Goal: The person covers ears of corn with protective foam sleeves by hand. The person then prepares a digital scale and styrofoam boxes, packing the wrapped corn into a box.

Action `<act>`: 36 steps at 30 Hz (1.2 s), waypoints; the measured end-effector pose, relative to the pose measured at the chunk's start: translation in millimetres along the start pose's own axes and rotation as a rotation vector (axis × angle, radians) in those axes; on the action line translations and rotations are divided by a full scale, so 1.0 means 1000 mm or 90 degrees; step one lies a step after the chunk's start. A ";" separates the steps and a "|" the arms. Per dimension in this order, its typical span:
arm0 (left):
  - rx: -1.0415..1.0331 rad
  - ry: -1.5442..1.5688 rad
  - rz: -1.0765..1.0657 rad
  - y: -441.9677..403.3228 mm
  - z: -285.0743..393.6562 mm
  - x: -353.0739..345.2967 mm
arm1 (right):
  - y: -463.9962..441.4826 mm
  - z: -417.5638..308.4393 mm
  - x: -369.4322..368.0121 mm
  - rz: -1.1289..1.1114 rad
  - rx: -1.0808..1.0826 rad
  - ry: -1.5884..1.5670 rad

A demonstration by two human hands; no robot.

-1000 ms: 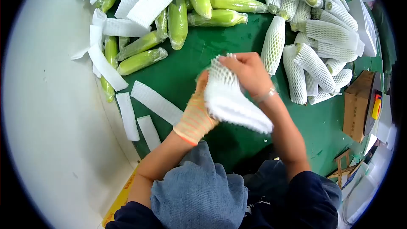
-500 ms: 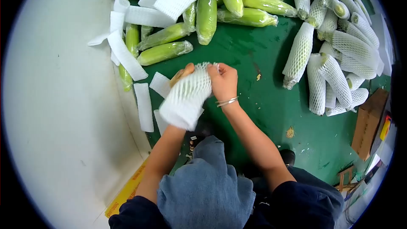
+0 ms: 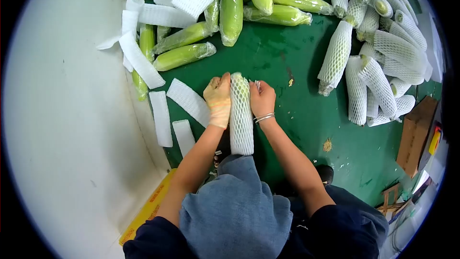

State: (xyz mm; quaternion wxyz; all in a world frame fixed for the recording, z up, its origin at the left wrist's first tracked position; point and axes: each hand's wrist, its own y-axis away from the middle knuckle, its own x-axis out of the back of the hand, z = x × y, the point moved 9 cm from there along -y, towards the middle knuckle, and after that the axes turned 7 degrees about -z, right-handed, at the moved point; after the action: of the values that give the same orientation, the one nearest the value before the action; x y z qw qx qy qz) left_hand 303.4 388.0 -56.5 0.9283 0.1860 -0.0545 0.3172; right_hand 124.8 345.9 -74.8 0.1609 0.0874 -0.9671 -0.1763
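A corn cob in a white foam net (image 3: pixel 241 115) stands lengthwise between my two hands, its far end showing green through the mesh and its near end by the denim cloth over my lap. My left hand (image 3: pixel 219 97), in a pale glove with orange stripes, is closed on the net's left edge near the far end. On the other side my right hand (image 3: pixel 262 100), bare with bracelets at the wrist, pinches the net's far right edge. Flat white foam sleeves (image 3: pixel 189 101) lie left of my left hand.
Plastic-wrapped green cobs (image 3: pixel 184 56) and loose foam sleeves lie at the back left. A pile of netted cobs (image 3: pixel 335 60) is on the right of the green surface (image 3: pixel 297 124). A cardboard box (image 3: pixel 416 136) sits at the far right, a white wall (image 3: pixel 72 115) at the left.
The foam net has straightened from a slanted, bunched shape into a tube along the cob. My hands have moved to either side of its far end. The view has shifted since the first frame.
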 end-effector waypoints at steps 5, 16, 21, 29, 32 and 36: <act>0.135 0.201 -0.028 -0.019 -0.008 -0.032 | -0.012 -0.008 0.005 -0.076 -0.092 -0.237; -0.142 -0.180 -0.287 -0.002 0.137 -0.158 | -0.027 -0.023 0.082 -0.175 -0.189 -0.525; -0.373 -0.234 -0.100 -0.045 0.211 -0.162 | -0.090 -0.050 0.242 0.028 -0.004 -0.894; -0.499 -0.482 0.360 -0.120 0.268 -0.103 | -0.130 -0.106 0.160 -0.169 -0.061 -0.494; -0.487 -0.682 0.207 -0.137 0.268 -0.112 | -0.156 -0.164 0.104 -0.151 0.039 -0.248; -0.528 -0.760 0.064 -0.123 0.255 -0.109 | -0.213 -0.249 0.061 0.025 0.331 0.074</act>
State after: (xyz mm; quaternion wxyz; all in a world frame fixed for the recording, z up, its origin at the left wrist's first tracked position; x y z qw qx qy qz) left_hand 296.2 139.7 117.2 0.7188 -0.0421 -0.6759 0.1572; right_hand 176.5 57.3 83.9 0.1916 0.1167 -0.9707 0.0864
